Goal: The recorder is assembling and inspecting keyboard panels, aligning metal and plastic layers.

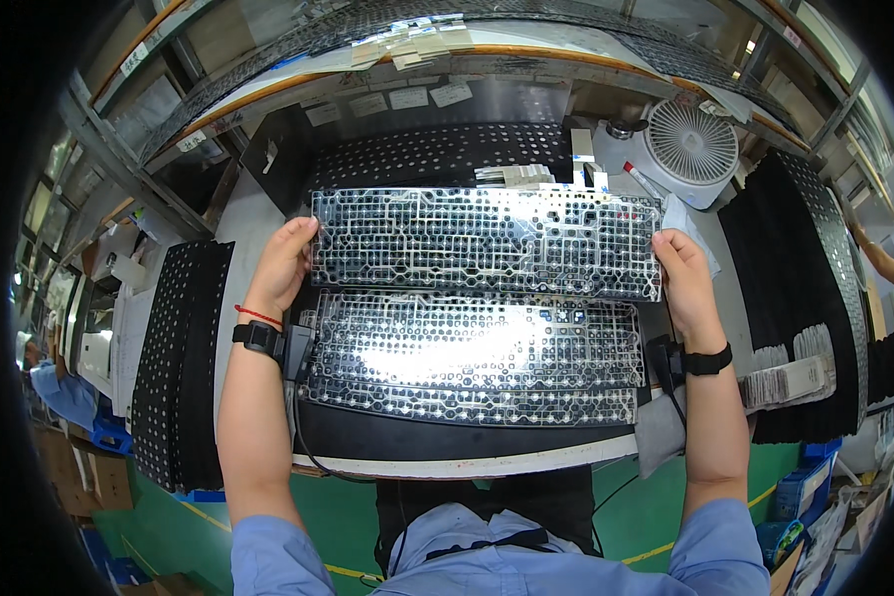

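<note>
Between my two hands is a keyboard membrane sheet, clear plastic with pale circuit traces and rows of small round dots. My left hand is closed on its left edge, thumb on top. At the opposite edge my right hand pinches the sheet the same way. Just nearer to me lie more membrane sheets on a black work surface, with strong glare on their left half. The held sheet is above their far side; whether it touches them I cannot tell.
Black perforated sheets stand stacked at left, right and back. A white fan and a red-capped marker are at the back right. Pale label bundles lie right. Another person's arm shows far right.
</note>
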Tool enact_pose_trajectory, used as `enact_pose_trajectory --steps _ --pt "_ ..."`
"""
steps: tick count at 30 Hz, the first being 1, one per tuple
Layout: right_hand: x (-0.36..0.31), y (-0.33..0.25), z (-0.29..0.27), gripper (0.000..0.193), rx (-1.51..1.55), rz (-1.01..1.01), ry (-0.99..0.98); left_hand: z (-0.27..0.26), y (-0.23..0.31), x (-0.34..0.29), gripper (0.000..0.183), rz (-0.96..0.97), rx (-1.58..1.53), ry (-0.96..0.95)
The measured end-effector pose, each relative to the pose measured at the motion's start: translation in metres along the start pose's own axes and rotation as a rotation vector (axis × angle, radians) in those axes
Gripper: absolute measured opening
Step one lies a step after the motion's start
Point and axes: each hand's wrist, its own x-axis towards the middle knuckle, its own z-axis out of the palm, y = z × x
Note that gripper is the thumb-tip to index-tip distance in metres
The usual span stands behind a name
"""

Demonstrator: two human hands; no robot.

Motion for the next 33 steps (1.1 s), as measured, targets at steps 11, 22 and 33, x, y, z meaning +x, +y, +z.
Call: enact_pose_trajectory --steps 11,22,33 --pt "-0.001 -0.008 -0.001 0.019 0.133 -0.178 0.123 0.006 0.009 -0.006 0.030 0.034 -0.127 0.016" --pt "-0.001 0.004 0.002 0.017 -0.004 -0.234 0.012 0.003 -0.001 0.001 0.016 -0.029 0.226 0.034" --pt "-0.005 -0.008 0.008 0.021 -0.199 0.057 0.078 -0.011 -0.006 0.011 0.036 0.123 -0.148 0.266"
